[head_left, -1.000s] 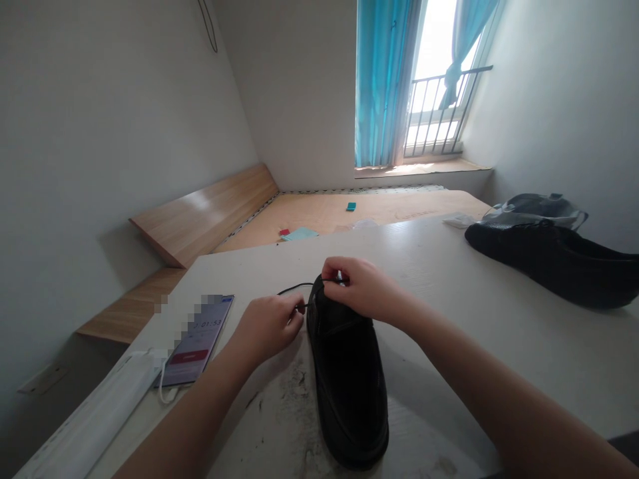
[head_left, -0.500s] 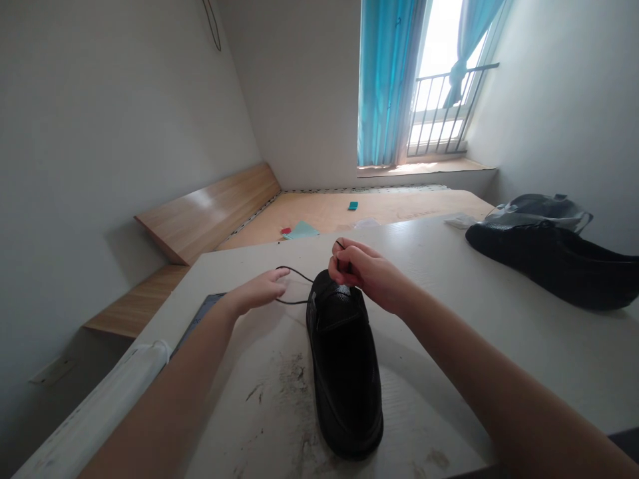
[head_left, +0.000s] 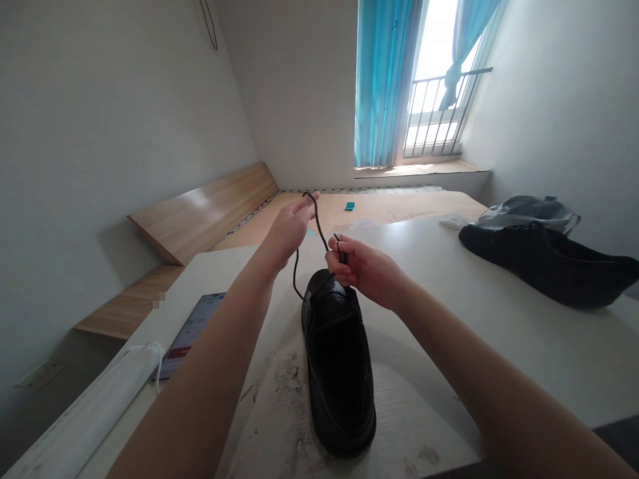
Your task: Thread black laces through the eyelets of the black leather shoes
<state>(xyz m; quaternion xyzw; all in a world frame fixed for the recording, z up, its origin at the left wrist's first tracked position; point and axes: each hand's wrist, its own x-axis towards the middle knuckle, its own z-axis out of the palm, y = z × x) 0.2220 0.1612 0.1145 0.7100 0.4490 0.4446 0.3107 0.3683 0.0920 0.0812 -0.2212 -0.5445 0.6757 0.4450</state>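
Note:
A black leather shoe (head_left: 339, 372) stands on the white table, its toe pointing away from me. My left hand (head_left: 294, 223) is raised beyond the shoe's toe, closed on a dark shoelace (head_left: 319, 223) that arches over its fingers. One length of the lace hangs from there to the left side of the shoe. My right hand (head_left: 357, 269) pinches the lace just above the front of the shoe, with a short end sticking up from its fingertips. Part of the lace is hidden inside the right hand's grip.
Another black shoe (head_left: 549, 263) lies at the right, with a clear plastic bag (head_left: 534, 211) behind it. A phone (head_left: 192, 332) and a white rolled object (head_left: 100, 406) lie at the left. Beyond the table is a wooden surface (head_left: 399, 205) bearing a small teal piece (head_left: 350, 206).
My left hand has moved up and to the right, raising the lace with it, and its fingers have closed. My right hand keeps its pinch in nearly the same place.

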